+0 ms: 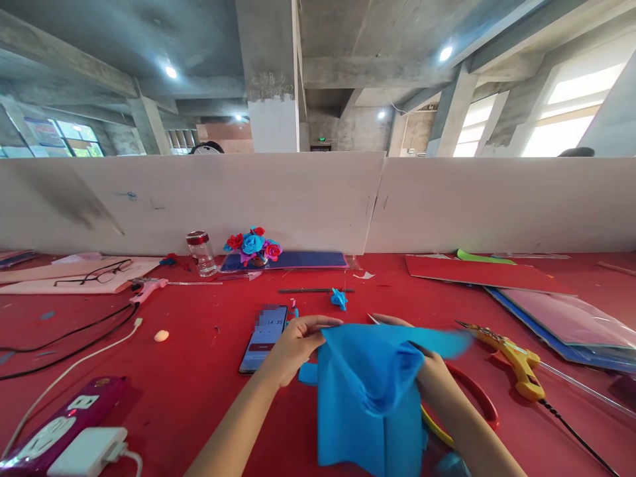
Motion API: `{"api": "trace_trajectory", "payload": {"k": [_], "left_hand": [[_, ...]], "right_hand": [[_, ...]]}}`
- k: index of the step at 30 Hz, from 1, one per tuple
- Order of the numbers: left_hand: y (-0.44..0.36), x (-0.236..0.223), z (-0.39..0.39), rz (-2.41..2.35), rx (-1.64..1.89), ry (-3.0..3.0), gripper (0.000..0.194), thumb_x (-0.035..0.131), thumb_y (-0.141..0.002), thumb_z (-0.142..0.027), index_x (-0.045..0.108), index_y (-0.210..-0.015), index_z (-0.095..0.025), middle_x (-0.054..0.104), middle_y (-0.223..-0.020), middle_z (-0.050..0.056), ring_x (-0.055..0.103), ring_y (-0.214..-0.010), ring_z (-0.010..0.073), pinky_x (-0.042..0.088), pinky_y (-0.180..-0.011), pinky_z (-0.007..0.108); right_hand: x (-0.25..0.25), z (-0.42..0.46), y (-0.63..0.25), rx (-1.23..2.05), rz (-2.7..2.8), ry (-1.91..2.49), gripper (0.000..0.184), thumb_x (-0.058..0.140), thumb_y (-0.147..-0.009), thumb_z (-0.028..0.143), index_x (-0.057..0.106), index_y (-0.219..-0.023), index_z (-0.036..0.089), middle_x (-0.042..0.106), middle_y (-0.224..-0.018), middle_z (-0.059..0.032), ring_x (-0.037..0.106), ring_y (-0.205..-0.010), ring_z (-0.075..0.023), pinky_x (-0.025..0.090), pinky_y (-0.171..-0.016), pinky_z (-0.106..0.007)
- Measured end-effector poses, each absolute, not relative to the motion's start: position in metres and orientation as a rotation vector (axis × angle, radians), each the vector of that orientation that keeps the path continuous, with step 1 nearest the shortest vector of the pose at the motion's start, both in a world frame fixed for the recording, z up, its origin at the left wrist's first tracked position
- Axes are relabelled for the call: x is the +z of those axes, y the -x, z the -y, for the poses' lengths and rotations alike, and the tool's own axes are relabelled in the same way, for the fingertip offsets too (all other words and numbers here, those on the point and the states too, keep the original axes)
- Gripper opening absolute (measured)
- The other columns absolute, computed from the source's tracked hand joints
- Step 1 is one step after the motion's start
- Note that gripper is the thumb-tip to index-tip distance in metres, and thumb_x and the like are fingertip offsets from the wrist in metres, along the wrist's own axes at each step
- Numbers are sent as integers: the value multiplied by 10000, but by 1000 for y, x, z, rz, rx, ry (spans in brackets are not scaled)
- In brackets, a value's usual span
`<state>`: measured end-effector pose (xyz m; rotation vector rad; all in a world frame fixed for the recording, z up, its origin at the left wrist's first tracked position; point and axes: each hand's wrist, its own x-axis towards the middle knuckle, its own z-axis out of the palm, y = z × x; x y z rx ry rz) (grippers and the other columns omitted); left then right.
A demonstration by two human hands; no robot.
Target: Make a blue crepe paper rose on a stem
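Note:
A bright blue sheet of foam or crepe-like craft material (352, 397) hangs in front of me, its middle bunched into a fold. My left hand (301, 344) pinches its upper left corner between thumb and fingers. At the sheet's upper right, my right hand (430, 371) grips it, with most of the fingers hidden behind the material. A strip on that side is blurred by motion. Scissors with red and yellow handles (484, 401) show around the right wrist, and a pointed tip shows beyond the sheet. Whether the right hand also holds them I cannot tell.
A yellow hot glue gun (519, 364) lies to the right, near stacked coloured sheets (571, 318). A phone (263, 338), a small blue flower piece (339, 299), a flower arrangement (253, 245) and a glass jar (201, 253) are ahead. A power strip (64, 421) and cables lie left.

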<state>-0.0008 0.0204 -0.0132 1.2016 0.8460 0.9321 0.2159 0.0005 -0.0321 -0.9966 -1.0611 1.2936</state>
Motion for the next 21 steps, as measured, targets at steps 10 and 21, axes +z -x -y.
{"api": "trace_trajectory", "payload": {"k": [10, 21], "left_hand": [[2, -15, -17, -838, 741, -1388, 412, 579, -737, -432, 566, -1062, -179, 641, -735, 37, 593, -627, 156, 475, -542, 266], [7, -18, -23, -660, 851, -1554, 173, 501, -742, -180, 650, -661, -146, 508, -557, -14, 396, -496, 66, 332, -496, 196]], "right_hand": [[-29, 1, -211, 1419, 1168, 1055, 309, 703, -651, 351, 661, -920, 205, 692, -938, -68, 648, -793, -257, 523, -747, -420], [-33, -3, -219, 1156, 1376, 700, 268, 733, -539, 476, 648, -544, 222, 604, -546, -19, 511, -481, -152, 439, -451, -280]]}}
